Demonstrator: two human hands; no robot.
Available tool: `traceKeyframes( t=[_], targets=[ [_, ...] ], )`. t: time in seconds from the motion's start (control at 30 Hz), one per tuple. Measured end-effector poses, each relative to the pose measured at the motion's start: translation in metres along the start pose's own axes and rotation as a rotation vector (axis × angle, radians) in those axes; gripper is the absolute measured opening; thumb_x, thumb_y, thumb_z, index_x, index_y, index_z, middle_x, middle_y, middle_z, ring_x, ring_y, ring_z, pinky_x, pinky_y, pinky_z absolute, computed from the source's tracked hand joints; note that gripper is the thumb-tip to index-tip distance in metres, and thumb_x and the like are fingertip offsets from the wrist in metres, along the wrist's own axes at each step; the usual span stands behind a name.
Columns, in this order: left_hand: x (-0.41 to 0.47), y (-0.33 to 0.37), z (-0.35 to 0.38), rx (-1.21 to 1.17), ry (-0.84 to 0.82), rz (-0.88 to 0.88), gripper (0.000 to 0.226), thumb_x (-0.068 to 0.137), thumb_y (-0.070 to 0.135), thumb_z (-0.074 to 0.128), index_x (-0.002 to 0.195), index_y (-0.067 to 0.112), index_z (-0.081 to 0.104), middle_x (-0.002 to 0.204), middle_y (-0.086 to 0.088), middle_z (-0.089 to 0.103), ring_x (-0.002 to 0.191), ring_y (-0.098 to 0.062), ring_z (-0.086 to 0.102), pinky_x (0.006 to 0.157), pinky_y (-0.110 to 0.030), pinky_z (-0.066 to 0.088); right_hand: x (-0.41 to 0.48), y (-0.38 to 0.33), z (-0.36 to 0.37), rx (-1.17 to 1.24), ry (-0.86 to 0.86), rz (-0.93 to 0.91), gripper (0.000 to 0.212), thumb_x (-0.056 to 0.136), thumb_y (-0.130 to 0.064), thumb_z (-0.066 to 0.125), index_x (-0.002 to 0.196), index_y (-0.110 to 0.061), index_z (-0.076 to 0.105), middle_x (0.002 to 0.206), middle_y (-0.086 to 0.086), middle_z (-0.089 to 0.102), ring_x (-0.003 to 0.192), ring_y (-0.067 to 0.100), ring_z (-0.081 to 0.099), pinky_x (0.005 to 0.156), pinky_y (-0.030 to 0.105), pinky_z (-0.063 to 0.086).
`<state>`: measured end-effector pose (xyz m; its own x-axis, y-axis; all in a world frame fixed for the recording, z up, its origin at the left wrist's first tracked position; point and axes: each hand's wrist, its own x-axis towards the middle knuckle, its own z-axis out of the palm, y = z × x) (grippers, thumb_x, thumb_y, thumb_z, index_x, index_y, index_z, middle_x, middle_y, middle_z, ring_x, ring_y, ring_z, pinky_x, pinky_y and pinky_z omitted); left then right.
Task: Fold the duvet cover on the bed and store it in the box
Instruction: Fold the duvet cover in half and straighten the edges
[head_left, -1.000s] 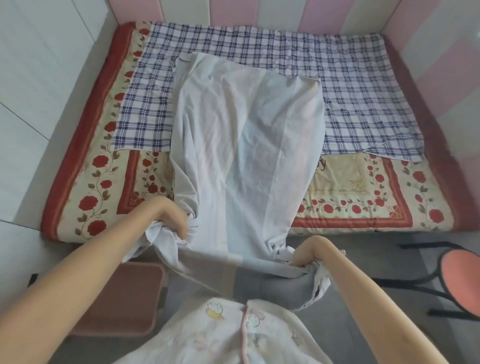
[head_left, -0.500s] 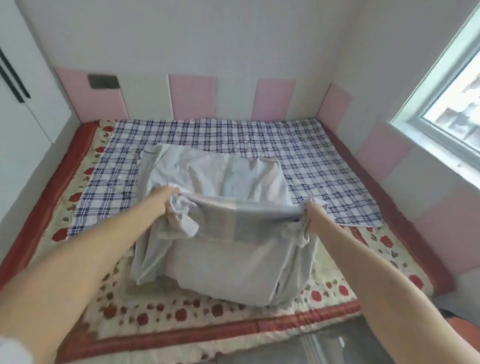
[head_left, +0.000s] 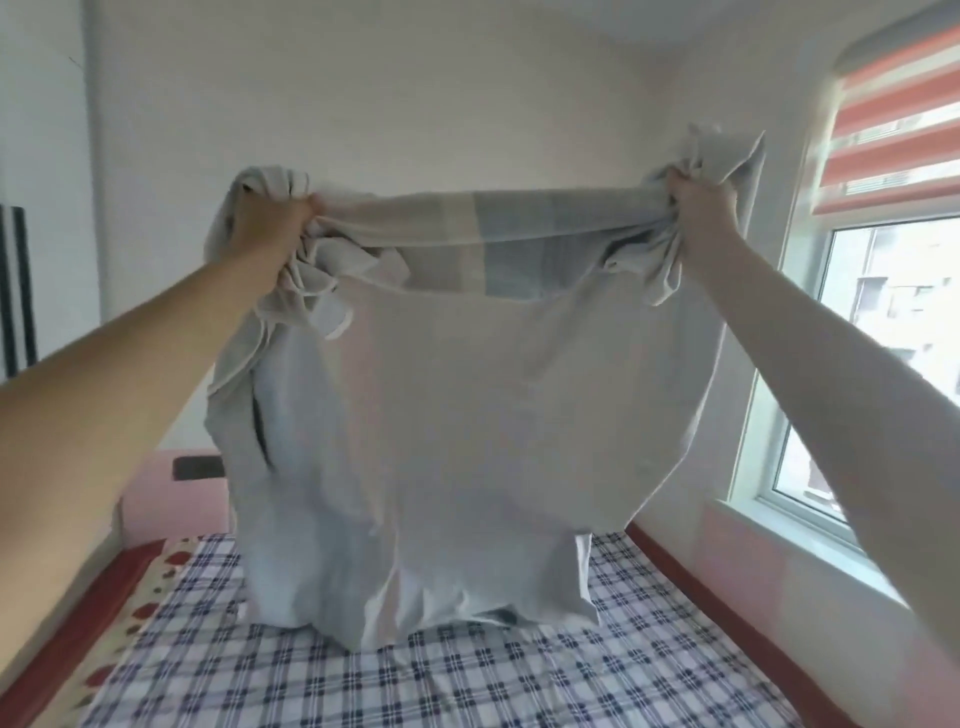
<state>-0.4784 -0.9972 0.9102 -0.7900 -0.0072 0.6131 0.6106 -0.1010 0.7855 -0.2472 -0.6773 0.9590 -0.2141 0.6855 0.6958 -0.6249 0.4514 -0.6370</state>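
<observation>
The pale grey duvet cover (head_left: 467, 426) hangs in the air in front of me, stretched between both raised hands, with a blue and beige checked band along its top edge. My left hand (head_left: 270, 223) grips a bunched corner at the upper left. My right hand (head_left: 696, 200) grips the bunched corner at the upper right. The cover's lower end touches the bed (head_left: 363, 680). No box is in view.
The bed carries a blue and white checked sheet over a red floral mattress edge (head_left: 124, 613). Pink wall padding (head_left: 171, 499) runs behind it. A window (head_left: 872, 374) with a striped blind (head_left: 893, 119) is at the right, a white wardrobe (head_left: 31, 208) at the left.
Both hands have swung the duvet cover up from the foot of the bed to head height. My view has tilted up from the floor and mattress to the wall.
</observation>
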Motion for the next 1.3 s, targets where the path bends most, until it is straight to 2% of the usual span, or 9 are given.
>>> traceKeyframes(
  t=[0.1, 0.33, 0.43, 0.67, 0.8, 0.97, 1.07, 1.2, 1.3],
  targets=[
    [-0.056, -0.006, -0.016, 0.006, 0.029, -0.01, 0.021, 0.078, 0.024, 0.062, 0.065, 0.024, 0.046, 0.07, 0.004, 0.052, 0.07, -0.016, 0.054, 0.065, -0.027, 0.042, -0.043, 0.001, -0.022, -0.033, -0.064, 0.029, 0.018, 0.087, -0.006, 0.062, 0.087, -0.022, 0.053, 0.083, -0.003, 0.06, 0.077, 0.01, 0.061, 0.078, 0.025, 0.053],
    [-0.178, -0.03, -0.064, 0.022, -0.134, -0.213, 0.013, 0.087, 0.017, 0.063, 0.077, 0.023, 0.059, 0.08, 0.003, 0.061, 0.076, -0.015, 0.06, 0.073, -0.03, 0.049, -0.153, 0.001, -0.092, -0.196, -0.104, 0.243, 0.006, 0.09, -0.01, 0.059, 0.088, -0.015, 0.056, 0.076, -0.005, 0.056, 0.064, 0.003, 0.057, 0.061, 0.018, 0.048],
    [-0.233, -0.03, -0.086, 0.103, -0.225, -0.279, 0.016, 0.088, 0.017, 0.064, 0.074, 0.021, 0.057, 0.077, 0.001, 0.059, 0.073, -0.016, 0.058, 0.067, -0.027, 0.047, -0.206, 0.009, -0.131, -0.178, -0.062, 0.332, 0.019, 0.088, -0.009, 0.061, 0.103, -0.012, 0.05, 0.077, -0.004, 0.054, 0.06, 0.003, 0.057, 0.057, 0.018, 0.048],
    [-0.375, -0.052, -0.141, 0.292, -0.263, -0.542, 0.01, 0.088, 0.019, 0.065, 0.091, 0.012, 0.059, 0.079, -0.002, 0.058, 0.071, -0.017, 0.058, 0.06, -0.022, 0.042, -0.361, 0.028, -0.213, -0.271, -0.083, 0.587, 0.012, 0.091, -0.01, 0.056, 0.081, -0.017, 0.055, 0.077, 0.0, 0.056, 0.074, 0.014, 0.058, 0.067, 0.029, 0.05],
    [-0.453, -0.084, -0.171, 0.391, -0.293, -0.776, 0.022, 0.089, 0.021, 0.063, 0.08, 0.004, 0.054, 0.069, -0.005, 0.051, 0.058, -0.015, 0.046, 0.05, -0.026, 0.032, -0.448, 0.045, -0.247, -0.354, -0.068, 0.721, 0.01, 0.093, -0.013, 0.056, 0.085, -0.019, 0.056, 0.082, 0.001, 0.058, 0.077, 0.014, 0.059, 0.071, 0.033, 0.051],
    [-0.541, -0.124, -0.212, 0.596, -0.36, -1.122, 0.052, 0.083, 0.023, 0.071, 0.122, -0.004, 0.05, 0.128, -0.019, 0.051, 0.108, -0.032, 0.054, 0.082, -0.033, 0.041, -0.539, 0.067, -0.289, -0.471, -0.153, 0.923, 0.007, 0.094, -0.012, 0.053, 0.1, -0.009, 0.051, 0.084, 0.008, 0.055, 0.078, 0.019, 0.058, 0.063, 0.031, 0.048],
    [-0.569, -0.136, -0.232, 0.707, -0.476, -1.249, 0.03, 0.086, 0.026, 0.068, 0.079, 0.0, 0.054, 0.113, -0.018, 0.05, 0.097, -0.031, 0.055, 0.089, -0.038, 0.043, -0.574, 0.078, -0.301, -0.542, -0.172, 1.065, 0.007, 0.095, -0.015, 0.054, 0.098, -0.009, 0.05, 0.081, 0.008, 0.054, 0.074, 0.02, 0.056, 0.059, 0.031, 0.045],
    [-0.589, -0.138, -0.259, 0.679, -0.608, -1.366, 0.046, 0.088, 0.023, 0.065, 0.122, -0.007, 0.054, 0.101, -0.016, 0.06, 0.087, -0.027, 0.057, 0.081, -0.035, 0.046, -0.595, 0.089, -0.31, -0.706, -0.214, 1.281, 0.016, 0.093, -0.02, 0.056, 0.083, -0.01, 0.048, 0.072, 0.012, 0.051, 0.065, 0.023, 0.053, 0.061, 0.034, 0.045],
    [-0.593, -0.139, -0.279, 0.686, -0.609, -1.409, 0.03, 0.08, 0.019, 0.071, 0.102, 0.0, 0.061, 0.086, -0.012, 0.059, 0.077, -0.026, 0.056, 0.076, -0.038, 0.047, -0.596, 0.088, -0.313, -0.749, -0.339, 1.373, 0.019, 0.09, -0.019, 0.058, 0.076, -0.01, 0.049, 0.069, 0.009, 0.052, 0.06, 0.021, 0.051, 0.055, 0.031, 0.043]
  ],
)
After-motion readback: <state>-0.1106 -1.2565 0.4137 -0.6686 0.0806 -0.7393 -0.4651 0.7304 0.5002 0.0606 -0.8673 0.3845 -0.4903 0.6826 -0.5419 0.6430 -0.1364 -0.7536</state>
